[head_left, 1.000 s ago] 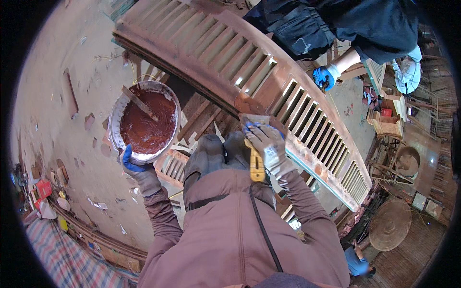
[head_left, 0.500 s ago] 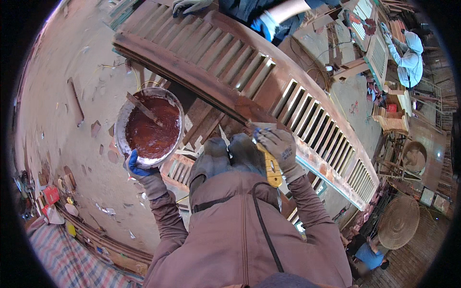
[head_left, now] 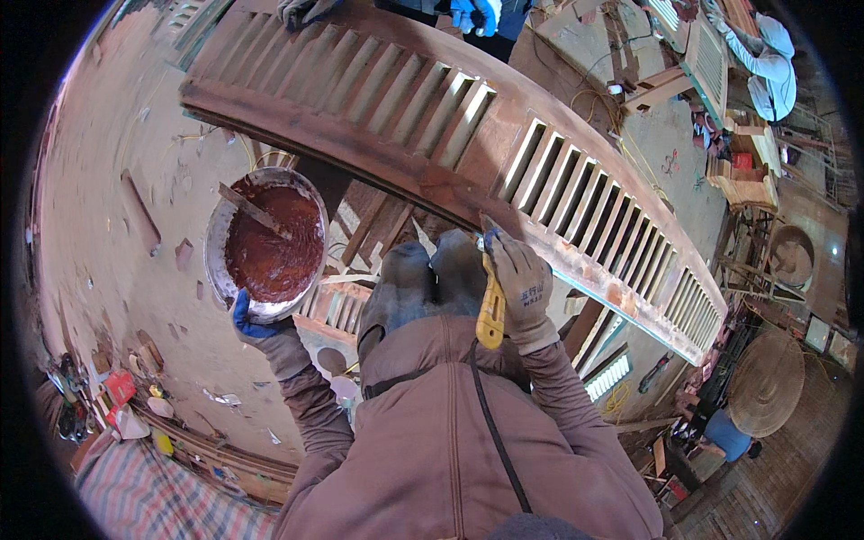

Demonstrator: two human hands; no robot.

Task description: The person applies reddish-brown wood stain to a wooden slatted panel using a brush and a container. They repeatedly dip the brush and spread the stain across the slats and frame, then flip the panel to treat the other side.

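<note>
My left hand, in a grey glove with blue-coated fingers, grips the rim of a pale bucket. Reddish-brown paint-like liquid fills much of it, and a flat stick leans in the liquid. In my gloved right hand is a flat yellow-handled tool, my fingers wrapped round it. Its small dark head is at the near edge of a long louvred wooden shutter; whether it is a brush or a scraper I cannot tell. A darker, wet-looking patch marks the shutter beside it.
Across the shutter, another person's grey-gloved hand rests on its far edge, near a blue-gloved hand. Farther right, a person in a pale hooded suit stands by more shutters. A round woven tray and a checked cloth lie around.
My right hand and the yellow-handled tool have shifted rightward along the shutter's near edge. My left hand still holds the bucket. The other person's blue-gloved hand has moved; the whole view has shifted slightly.
</note>
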